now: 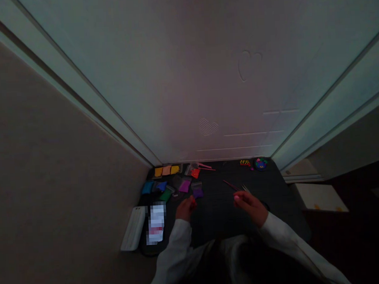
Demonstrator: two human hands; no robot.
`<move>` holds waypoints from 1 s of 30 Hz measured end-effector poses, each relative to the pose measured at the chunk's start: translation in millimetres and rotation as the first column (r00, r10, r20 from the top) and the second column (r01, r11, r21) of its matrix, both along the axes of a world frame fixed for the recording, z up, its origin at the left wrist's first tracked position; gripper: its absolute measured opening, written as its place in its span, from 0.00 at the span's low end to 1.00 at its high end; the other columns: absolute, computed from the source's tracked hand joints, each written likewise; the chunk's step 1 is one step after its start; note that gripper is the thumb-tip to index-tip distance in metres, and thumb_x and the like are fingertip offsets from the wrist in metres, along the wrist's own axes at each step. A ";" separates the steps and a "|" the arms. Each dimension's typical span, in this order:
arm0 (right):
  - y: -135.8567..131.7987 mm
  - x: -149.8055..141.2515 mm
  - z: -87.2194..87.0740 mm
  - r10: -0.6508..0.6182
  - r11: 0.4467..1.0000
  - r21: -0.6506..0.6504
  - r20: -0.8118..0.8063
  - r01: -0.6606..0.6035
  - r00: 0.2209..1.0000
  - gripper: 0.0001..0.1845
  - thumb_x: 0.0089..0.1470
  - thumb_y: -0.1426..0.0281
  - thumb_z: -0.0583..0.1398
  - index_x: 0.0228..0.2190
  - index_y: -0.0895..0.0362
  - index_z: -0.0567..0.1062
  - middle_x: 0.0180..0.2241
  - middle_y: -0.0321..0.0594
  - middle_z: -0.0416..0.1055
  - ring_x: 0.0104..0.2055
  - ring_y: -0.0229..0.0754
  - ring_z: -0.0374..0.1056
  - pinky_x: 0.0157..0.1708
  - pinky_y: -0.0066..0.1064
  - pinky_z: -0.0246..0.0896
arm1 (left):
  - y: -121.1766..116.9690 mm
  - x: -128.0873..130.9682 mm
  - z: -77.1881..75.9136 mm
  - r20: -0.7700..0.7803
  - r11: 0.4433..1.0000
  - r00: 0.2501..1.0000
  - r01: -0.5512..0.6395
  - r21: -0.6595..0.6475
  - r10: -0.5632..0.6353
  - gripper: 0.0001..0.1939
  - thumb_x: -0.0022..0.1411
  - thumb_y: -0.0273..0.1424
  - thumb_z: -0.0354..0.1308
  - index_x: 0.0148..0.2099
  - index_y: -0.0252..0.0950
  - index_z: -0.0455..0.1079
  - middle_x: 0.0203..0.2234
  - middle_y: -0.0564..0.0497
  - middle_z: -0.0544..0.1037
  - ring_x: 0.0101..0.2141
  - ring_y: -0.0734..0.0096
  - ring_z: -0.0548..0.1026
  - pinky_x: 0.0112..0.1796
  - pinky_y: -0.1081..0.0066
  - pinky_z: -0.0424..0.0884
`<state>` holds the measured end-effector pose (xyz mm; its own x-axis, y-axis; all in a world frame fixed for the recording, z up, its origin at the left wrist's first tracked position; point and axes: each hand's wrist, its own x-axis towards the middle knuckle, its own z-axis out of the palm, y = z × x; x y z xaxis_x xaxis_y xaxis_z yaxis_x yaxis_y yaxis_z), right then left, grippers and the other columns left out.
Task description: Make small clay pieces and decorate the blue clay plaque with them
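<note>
My left hand (185, 209) is closed above the dark table, its fingers pinched on a small red lump (194, 203) that looks like modelling clay. Across from it, my right hand (251, 205) holds a small pink lump (236, 198) between thumb and fingertips. The two hands are apart. Just beyond the right hand lie a thin dark-pink stick (230, 184) and a slim pale tool (245, 188), partly hidden by the fingers. A purple bag (197, 192) lies beside the left hand, with a magenta bag (184, 185) and a green bag (165, 195) further left.
Yellow and peach packs (167, 170), blue bags (148, 187), an orange-red piece (195, 173) and pink tools (206, 166) lie at the back left. A round dish with coloured pieces (260, 164) stands at the back right. A lit phone (156, 223) and white box (133, 229) lie left.
</note>
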<state>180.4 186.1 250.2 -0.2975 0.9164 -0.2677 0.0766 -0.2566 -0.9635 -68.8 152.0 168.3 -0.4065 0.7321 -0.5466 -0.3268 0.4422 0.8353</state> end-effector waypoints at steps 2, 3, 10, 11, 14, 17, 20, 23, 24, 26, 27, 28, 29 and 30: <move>-0.1 -0.4 -0.1 0.001 1.000 0.000 -0.001 -0.001 1.000 0.19 0.43 0.57 0.58 0.33 0.58 0.69 0.24 0.36 0.68 0.29 0.37 0.65 0.32 0.32 0.59 | -0.8 0.9 3.3 -0.031 0.999 0.999 0.032 0.022 -0.031 0.13 0.57 0.33 0.49 0.43 0.32 0.63 0.36 0.48 0.70 0.33 0.72 0.70 0.32 0.67 0.69; -0.3 -0.7 -0.1 0.002 1.000 0.000 -0.002 -0.002 1.000 0.19 0.43 0.57 0.58 0.33 0.58 0.69 0.24 0.36 0.68 0.29 0.37 0.65 0.32 0.31 0.58 | -1.1 1.5 5.3 -0.046 0.998 0.998 0.047 0.034 -0.046 0.13 0.57 0.32 0.50 0.43 0.32 0.63 0.36 0.48 0.70 0.33 0.72 0.70 0.32 0.67 0.69; -1.0 -1.9 1.7 -0.007 1.000 -0.004 -0.008 0.007 1.000 0.20 0.41 0.56 0.58 0.32 0.58 0.69 0.23 0.36 0.68 0.28 0.37 0.65 0.32 0.32 0.58 | 0.0 8.9 17.1 -0.070 0.992 0.994 0.089 0.091 -0.083 0.08 0.57 0.30 0.51 0.37 0.30 0.65 0.31 0.51 0.71 0.30 0.75 0.70 0.30 0.69 0.69; -0.8 -1.7 1.6 -0.008 1.000 -0.004 -0.009 0.008 1.000 0.20 0.41 0.55 0.59 0.32 0.58 0.69 0.23 0.36 0.69 0.28 0.37 0.65 0.32 0.32 0.58 | 0.0 10.2 17.7 -0.063 0.992 0.995 0.083 0.093 -0.077 0.08 0.57 0.30 0.51 0.37 0.30 0.65 0.30 0.51 0.71 0.29 0.76 0.70 0.30 0.70 0.69; 0.0 -0.9 -0.6 -0.014 1.000 -0.011 -0.012 0.014 1.000 0.20 0.41 0.55 0.59 0.33 0.58 0.69 0.23 0.37 0.69 0.28 0.38 0.65 0.33 0.33 0.59 | -0.8 13.4 17.1 -0.030 0.994 0.997 0.068 0.091 -0.066 0.09 0.57 0.31 0.50 0.39 0.30 0.64 0.30 0.51 0.71 0.28 0.76 0.70 0.29 0.70 0.69; 0.3 -0.7 -4.2 -0.022 1.000 -0.017 -0.015 0.022 1.000 0.20 0.41 0.56 0.59 0.32 0.58 0.69 0.24 0.37 0.69 0.29 0.38 0.65 0.33 0.33 0.60 | -1.5 13.2 13.4 0.013 0.996 0.998 0.056 0.068 -0.057 0.11 0.57 0.32 0.50 0.40 0.31 0.64 0.32 0.50 0.71 0.29 0.75 0.70 0.30 0.70 0.69; -0.1 -1.0 -6.1 -0.026 0.999 -0.022 -0.017 0.026 1.000 0.20 0.41 0.56 0.59 0.33 0.58 0.69 0.24 0.37 0.68 0.29 0.38 0.65 0.32 0.33 0.59 | -1.6 9.9 8.1 0.040 0.999 0.999 0.021 0.042 -0.023 0.12 0.58 0.33 0.49 0.42 0.31 0.64 0.35 0.49 0.70 0.31 0.74 0.70 0.31 0.68 0.69; -0.9 -1.1 -5.2 -0.029 0.999 -0.025 -0.023 0.028 0.999 0.19 0.42 0.57 0.59 0.33 0.58 0.69 0.24 0.37 0.68 0.29 0.38 0.65 0.33 0.32 0.59 | -1.4 6.5 4.5 0.046 0.999 0.999 -0.022 0.032 0.021 0.14 0.58 0.35 0.48 0.43 0.32 0.63 0.37 0.48 0.70 0.33 0.72 0.70 0.33 0.67 0.69; -1.2 -1.0 -4.6 -0.030 0.999 -0.027 -0.025 0.030 0.999 0.19 0.42 0.57 0.59 0.33 0.58 0.69 0.24 0.36 0.68 0.29 0.38 0.65 0.33 0.32 0.59 | -1.4 5.7 3.8 0.044 0.999 0.999 -0.032 0.033 0.030 0.14 0.58 0.35 0.48 0.44 0.32 0.63 0.37 0.48 0.70 0.33 0.72 0.70 0.33 0.67 0.69; -1.5 -0.8 -3.5 -0.033 0.999 -0.030 -0.029 0.033 0.999 0.19 0.41 0.57 0.59 0.33 0.57 0.69 0.24 0.36 0.68 0.29 0.38 0.66 0.33 0.33 0.59 | -1.4 4.6 3.2 0.032 0.999 0.999 -0.039 0.037 0.038 0.14 0.58 0.35 0.48 0.44 0.32 0.63 0.36 0.48 0.70 0.33 0.72 0.70 0.32 0.67 0.69; -1.6 -0.7 -3.2 -0.035 0.999 -0.032 -0.031 0.034 0.999 0.19 0.41 0.57 0.59 0.33 0.57 0.70 0.24 0.36 0.68 0.29 0.38 0.66 0.34 0.33 0.59 | -1.4 4.3 3.0 0.020 0.998 0.999 -0.040 0.042 0.039 0.14 0.58 0.35 0.48 0.44 0.32 0.63 0.36 0.48 0.70 0.32 0.73 0.70 0.32 0.67 0.69; -1.5 -0.6 -3.0 -0.035 0.999 -0.033 -0.034 0.034 0.999 0.19 0.40 0.57 0.59 0.32 0.57 0.70 0.24 0.36 0.69 0.29 0.38 0.66 0.34 0.33 0.59 | -1.4 3.9 2.7 0.006 0.998 0.999 -0.040 0.048 0.040 0.14 0.58 0.34 0.49 0.44 0.32 0.63 0.36 0.48 0.70 0.32 0.73 0.70 0.32 0.67 0.69; -1.5 -0.6 -2.9 -0.035 0.999 -0.032 -0.036 0.034 0.999 0.19 0.40 0.56 0.60 0.32 0.57 0.70 0.24 0.36 0.69 0.29 0.38 0.66 0.34 0.33 0.59 | -1.4 3.5 2.4 -0.011 0.998 0.999 -0.040 0.054 0.040 0.14 0.58 0.34 0.49 0.44 0.32 0.62 0.36 0.48 0.69 0.32 0.73 0.70 0.31 0.67 0.69; -1.4 -0.7 -2.9 -0.034 0.999 -0.032 -0.037 0.033 0.999 0.19 0.40 0.56 0.60 0.32 0.57 0.70 0.24 0.35 0.68 0.29 0.37 0.66 0.34 0.32 0.59 | -1.5 2.9 1.9 -0.030 0.997 0.999 -0.039 0.061 0.041 0.13 0.57 0.33 0.49 0.44 0.32 0.62 0.36 0.48 0.69 0.32 0.73 0.70 0.31 0.67 0.69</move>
<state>179.7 184.8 247.3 -0.2771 0.9175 -0.2852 0.0311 -0.2882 -0.9571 -65.9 150.6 170.2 -0.4524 0.7460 -0.4886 -0.3168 0.3778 0.8700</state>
